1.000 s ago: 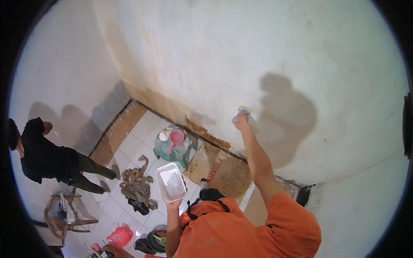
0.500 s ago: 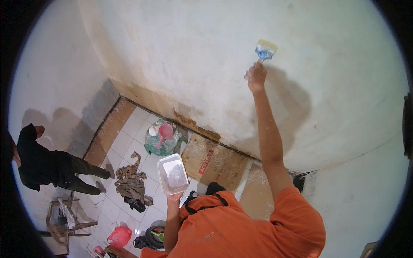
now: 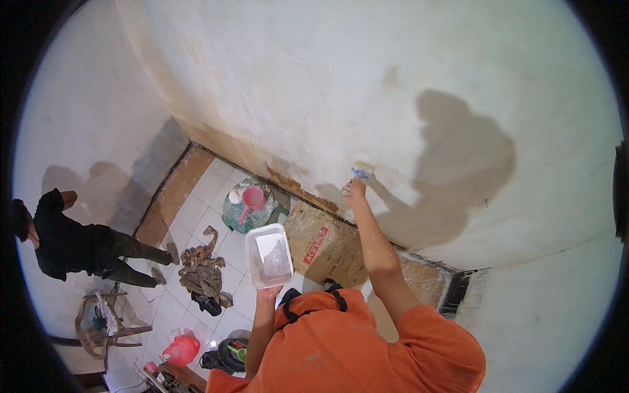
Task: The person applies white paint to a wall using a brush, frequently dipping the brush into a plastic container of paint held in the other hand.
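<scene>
My right hand point(image 3: 354, 190) is wrapped round the handle of a wide paintbrush point(image 3: 362, 171) with pale bristles and some blue on it. The bristles are at the patchy white wall point(image 3: 282, 78), low down, above a brown bare strip; whether they press on it I cannot tell. In my left hand point(image 3: 268, 293) is a translucent white plastic tub point(image 3: 270, 259), held from below at its near end. A thin whitish layer shows inside the tub. My arm's shadow falls on the wall beside the brush.
A green stool point(image 3: 246, 217) bears a pink dipper point(image 3: 253, 198). Flattened cardboard point(image 3: 327, 252) lies along the wall's foot. Crumpled cloth point(image 3: 203, 275), a pink bag point(image 3: 181, 350) and a black bucket point(image 3: 230, 354) are on the tiles. Far left stand another person point(image 3: 78, 236) and a wooden chair point(image 3: 98, 327).
My right hand has brought the brush down the wall and to the left, from high up to near its lower part. The tub stays in my left hand, shifted slightly in view.
</scene>
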`<state>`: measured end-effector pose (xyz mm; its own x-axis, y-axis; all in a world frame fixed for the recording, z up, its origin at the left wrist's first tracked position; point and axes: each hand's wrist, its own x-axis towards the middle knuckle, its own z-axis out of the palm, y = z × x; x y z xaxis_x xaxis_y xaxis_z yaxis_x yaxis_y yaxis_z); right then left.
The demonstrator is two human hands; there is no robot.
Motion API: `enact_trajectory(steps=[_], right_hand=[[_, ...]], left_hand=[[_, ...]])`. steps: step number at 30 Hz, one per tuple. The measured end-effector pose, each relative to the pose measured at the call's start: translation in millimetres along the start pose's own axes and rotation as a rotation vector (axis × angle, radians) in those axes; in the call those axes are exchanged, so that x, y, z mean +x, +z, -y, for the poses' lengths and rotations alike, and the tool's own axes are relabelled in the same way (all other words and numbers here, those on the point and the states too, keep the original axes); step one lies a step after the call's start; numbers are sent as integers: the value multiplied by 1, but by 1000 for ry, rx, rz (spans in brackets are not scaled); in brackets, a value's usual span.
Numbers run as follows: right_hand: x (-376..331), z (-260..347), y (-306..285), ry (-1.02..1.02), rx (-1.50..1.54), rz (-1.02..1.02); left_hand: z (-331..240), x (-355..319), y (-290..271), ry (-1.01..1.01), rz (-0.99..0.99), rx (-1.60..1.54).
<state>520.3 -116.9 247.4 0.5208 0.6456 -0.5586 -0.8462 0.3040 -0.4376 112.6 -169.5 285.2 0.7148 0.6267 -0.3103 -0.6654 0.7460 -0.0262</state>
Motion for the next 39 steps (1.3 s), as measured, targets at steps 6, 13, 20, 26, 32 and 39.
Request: enact_trajectory(steps=[6,13,20,26,32,39], right_hand=[[-8,62,19,-91,-3,124],[-161,100,125,-129,-231,328],[-306,125,108,-439,-1339,418],[-340,91,106,-534,-1679,704],[-312,62,105,-685,-2234,723],[-310,37,95,-637,-2441,619]], left_hand=[[37,14,-7,-32,80,-6],[77,24,15,-68,74,-139],[99,55,65,-129,211,50],[110,65,54,-111,299,-101],[127,72,66,-193,120,-112],[141,72,79,-143,5,48]])
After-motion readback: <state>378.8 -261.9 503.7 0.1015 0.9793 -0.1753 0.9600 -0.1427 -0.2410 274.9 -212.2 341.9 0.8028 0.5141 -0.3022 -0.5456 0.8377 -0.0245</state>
